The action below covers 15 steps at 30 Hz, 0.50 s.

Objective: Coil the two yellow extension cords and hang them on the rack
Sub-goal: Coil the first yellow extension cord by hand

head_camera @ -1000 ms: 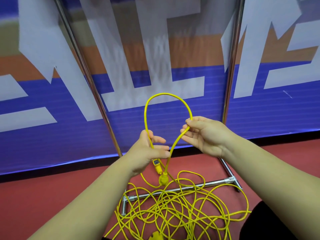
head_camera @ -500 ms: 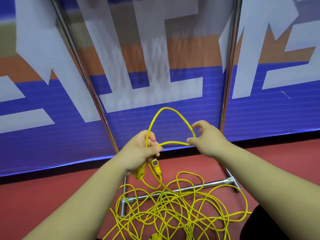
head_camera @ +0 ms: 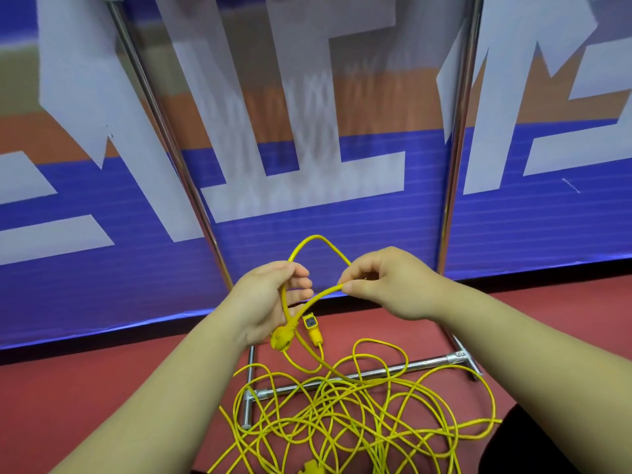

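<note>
A blue banner with big white shapes backs the red floor, and the chrome rack stands against it. Both forearms reach forward, with the hands level and close together. The left hand curls its fingers round the yellow cord — a round plug hangs just below its palm, a squarish socket end beside it. The right hand pinches the cord between thumb and forefinger, so a small loop arches between the hands. The rest lies tangled on the floor — across the rack's base bar.
</note>
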Each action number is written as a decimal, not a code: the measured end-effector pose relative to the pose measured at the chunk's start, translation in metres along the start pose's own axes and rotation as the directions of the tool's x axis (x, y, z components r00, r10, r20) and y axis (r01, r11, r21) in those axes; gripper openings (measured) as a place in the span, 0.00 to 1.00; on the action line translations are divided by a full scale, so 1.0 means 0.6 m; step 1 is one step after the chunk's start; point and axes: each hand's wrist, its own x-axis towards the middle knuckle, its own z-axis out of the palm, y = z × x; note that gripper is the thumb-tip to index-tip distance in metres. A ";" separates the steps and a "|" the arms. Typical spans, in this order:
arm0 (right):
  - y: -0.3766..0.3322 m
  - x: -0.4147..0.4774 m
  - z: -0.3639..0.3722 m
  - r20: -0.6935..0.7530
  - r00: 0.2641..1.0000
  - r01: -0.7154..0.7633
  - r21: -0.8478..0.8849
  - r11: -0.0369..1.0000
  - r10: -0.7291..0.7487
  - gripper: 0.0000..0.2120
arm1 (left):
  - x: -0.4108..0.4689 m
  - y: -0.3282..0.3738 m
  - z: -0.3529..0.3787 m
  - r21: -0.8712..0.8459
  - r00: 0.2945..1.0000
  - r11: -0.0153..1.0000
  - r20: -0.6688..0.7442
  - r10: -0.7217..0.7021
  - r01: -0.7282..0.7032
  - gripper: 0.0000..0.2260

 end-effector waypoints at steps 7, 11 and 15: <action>0.005 -0.003 -0.028 0.128 0.991 -0.038 0.077 0.996 0.028 0.04 | 0.001 0.009 -0.011 0.047 0.998 0.998 -0.054 -0.029 0.032 0.13; 0.008 -0.004 -0.031 0.129 0.991 -0.052 0.063 0.997 0.044 0.04 | 0.005 0.014 -0.013 -0.034 0.997 0.998 -0.068 -0.048 0.045 0.10; 0.012 -0.006 -0.038 0.077 0.996 -0.053 0.040 0.998 0.050 0.04 | 0.000 0.010 -0.018 0.131 0.997 0.991 -0.068 0.045 -0.036 0.11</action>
